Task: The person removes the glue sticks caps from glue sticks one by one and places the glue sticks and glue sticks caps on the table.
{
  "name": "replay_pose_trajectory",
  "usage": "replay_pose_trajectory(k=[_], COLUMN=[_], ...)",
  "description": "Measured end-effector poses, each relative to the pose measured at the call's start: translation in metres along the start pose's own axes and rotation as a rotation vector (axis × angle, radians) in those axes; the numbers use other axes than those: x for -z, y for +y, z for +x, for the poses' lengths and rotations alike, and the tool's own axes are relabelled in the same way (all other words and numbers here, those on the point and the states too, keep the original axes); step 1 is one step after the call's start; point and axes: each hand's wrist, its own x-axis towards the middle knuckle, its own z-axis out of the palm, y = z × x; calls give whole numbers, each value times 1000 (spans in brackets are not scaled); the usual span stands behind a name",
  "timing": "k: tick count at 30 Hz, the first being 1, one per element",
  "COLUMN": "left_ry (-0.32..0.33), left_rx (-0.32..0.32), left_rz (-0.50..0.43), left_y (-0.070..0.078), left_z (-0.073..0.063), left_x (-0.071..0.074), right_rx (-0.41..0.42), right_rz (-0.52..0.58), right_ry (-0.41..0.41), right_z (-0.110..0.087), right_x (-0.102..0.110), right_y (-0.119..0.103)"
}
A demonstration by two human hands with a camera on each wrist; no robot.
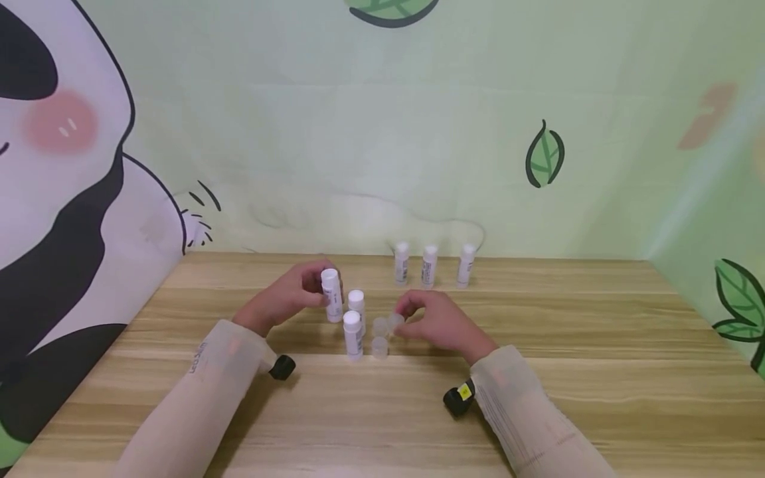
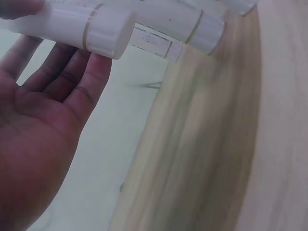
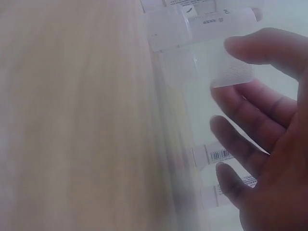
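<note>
In the head view my left hand (image 1: 293,292) grips a white glue stick (image 1: 332,297) between thumb and fingers, and the stick stands nearly upright. The left wrist view shows the base of this glue stick (image 2: 103,31) above the curled fingers. Two more white glue sticks (image 1: 353,337) stand just right of it. My right hand (image 1: 439,320) pinches a clear cap (image 1: 396,324) between thumb and index finger; the right wrist view shows this cap's ribbed side (image 3: 236,72). Close beside it are two other clear caps (image 1: 379,347), near the front glue stick.
Three white glue sticks (image 1: 429,267) stand in a row at the back of the wooden table (image 1: 370,411), near the printed backdrop (image 1: 382,153). Black wrist cameras (image 1: 459,399) sit at both sleeve cuffs.
</note>
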Motion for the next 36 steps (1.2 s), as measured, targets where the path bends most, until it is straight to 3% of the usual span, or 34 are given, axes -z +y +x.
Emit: replay_pose_trajectory(k=[8,27,36], left_ry=[-12,-89,-120], left_rx=[76,102,183], left_rz=[40,13,88], left_y=[-2,-12,-14], left_z=[-6,-9,-7], left_x=[-3,-6,-8], right_rx=[2,-16,-11], right_rz=[-14,-47,-70], right_ry=[-57,-115,-120], right_z=[0,1,-1], right_x=[-1,-3,-4], right_y=[0,1,-1])
